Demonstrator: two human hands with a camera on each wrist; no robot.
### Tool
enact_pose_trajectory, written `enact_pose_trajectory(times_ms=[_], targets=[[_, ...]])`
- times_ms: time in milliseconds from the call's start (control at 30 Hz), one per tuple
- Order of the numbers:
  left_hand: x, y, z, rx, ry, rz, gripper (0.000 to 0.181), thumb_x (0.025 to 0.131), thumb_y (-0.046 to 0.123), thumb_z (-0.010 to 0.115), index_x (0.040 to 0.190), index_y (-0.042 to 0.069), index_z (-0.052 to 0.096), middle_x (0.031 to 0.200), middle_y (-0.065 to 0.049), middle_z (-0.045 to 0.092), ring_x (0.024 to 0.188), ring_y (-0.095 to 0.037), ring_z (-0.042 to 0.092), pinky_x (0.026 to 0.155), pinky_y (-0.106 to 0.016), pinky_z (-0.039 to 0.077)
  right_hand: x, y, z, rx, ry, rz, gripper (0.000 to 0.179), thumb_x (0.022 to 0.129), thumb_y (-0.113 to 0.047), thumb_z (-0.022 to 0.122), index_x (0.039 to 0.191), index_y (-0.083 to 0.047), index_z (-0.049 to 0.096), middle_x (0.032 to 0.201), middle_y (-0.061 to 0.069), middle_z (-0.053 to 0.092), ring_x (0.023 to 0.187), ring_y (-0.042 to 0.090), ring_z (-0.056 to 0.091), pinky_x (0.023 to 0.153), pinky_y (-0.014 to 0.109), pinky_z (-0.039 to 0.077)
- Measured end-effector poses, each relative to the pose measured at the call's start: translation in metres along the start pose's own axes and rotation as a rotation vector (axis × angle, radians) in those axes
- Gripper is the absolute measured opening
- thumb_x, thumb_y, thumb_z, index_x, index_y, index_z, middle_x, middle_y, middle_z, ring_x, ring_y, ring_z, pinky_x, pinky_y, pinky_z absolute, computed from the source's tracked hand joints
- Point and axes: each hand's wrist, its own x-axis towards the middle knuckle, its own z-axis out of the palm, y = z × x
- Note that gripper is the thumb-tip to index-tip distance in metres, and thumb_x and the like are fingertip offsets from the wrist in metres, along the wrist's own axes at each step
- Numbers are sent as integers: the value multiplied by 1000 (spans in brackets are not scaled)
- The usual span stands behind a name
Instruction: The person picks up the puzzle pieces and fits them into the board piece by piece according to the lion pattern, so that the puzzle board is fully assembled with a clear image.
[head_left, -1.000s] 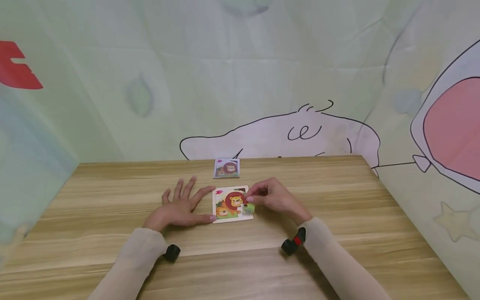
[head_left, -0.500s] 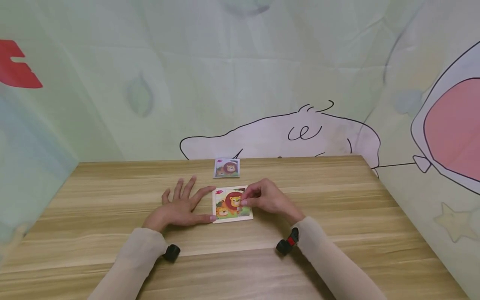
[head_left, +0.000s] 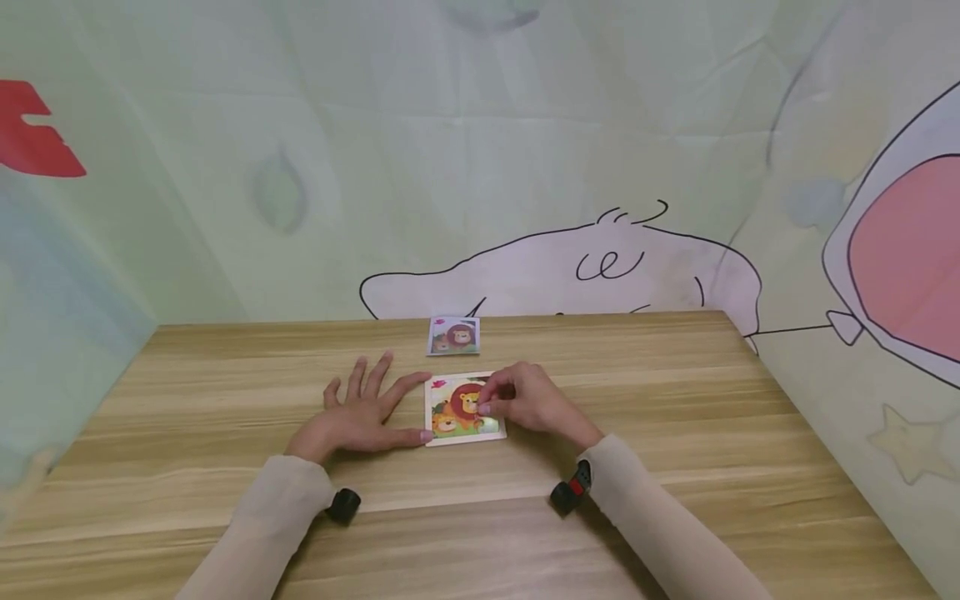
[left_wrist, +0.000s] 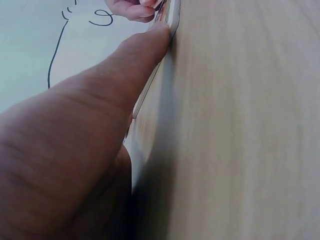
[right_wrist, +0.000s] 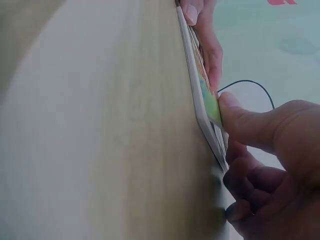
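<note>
A small framed jigsaw puzzle (head_left: 459,442) with a lion picture lies flat on the table. On its left side rests my left hand (head_left: 358,425), fingers spread, with the thumb at the lower left corner and the index fingertip at the upper left corner. My right hand (head_left: 534,402) reaches over the right side of the frame and pinches a green puzzle piece (right_wrist: 210,102) between thumb and fingers. That piece lies over the lower right corner, slightly tilted above the frame in the right wrist view. The curled right hand hides the upper right part of the picture.
Behind the puzzle, near the table's far edge, lies a matching lion picture card (head_left: 453,337). The wood-grain table (head_left: 465,533) meets a printed cloth backdrop (head_left: 375,167) at the back. A black wrist camera (head_left: 343,506) sits on the left wrist.
My right hand has moved left and slightly down with the green puzzle piece, bringing it from the right edge to over the lower right corner. My left hand has stayed put.
</note>
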Motion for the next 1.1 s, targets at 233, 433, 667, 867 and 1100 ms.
enact_pose_trajectory(times_ms=[233,433,667,867,1100], targets=[[0,-1,-1,5,4,-2,104,83,92,59,169,47,20,182,-19,-12,163,-58,-17,120,-85,-11,1,-1,4,-32,7,-24,8,96,-20,83,93,-14,79,81,-3,64,79,11,52,70,22,40],[-1,-1,-1,-1,4,-2,104,83,92,59,169,47,21,182,-20,-12,163,-58,-17,120,-85,-11,0,0,7,-39,6,10,7,97,-22,81,94,-17,77,85,-2,62,83,14,54,72,24,41],[1,-1,1,0,8,1,104,84,91,59,169,46,21,182,-20,-12,163,-58,-17,120,-85,-11,-3,1,8,-19,19,-4,12,98,-20,81,95,-16,70,85,-1,60,82,14,54,70,23,42],[0,-1,1,1,14,9,103,84,91,60,169,47,21,182,-19,-11,163,-57,-18,120,-85,-10,-4,1,9,-2,33,5,15,98,-20,82,95,-16,68,84,-2,59,79,13,52,68,22,40],[-2,-1,-1,1,13,16,102,85,90,60,169,48,20,182,-19,-11,163,-57,-17,120,-86,-9,-4,3,7,8,29,-14,11,102,-20,76,95,-16,68,84,-1,60,79,13,52,68,23,41]])
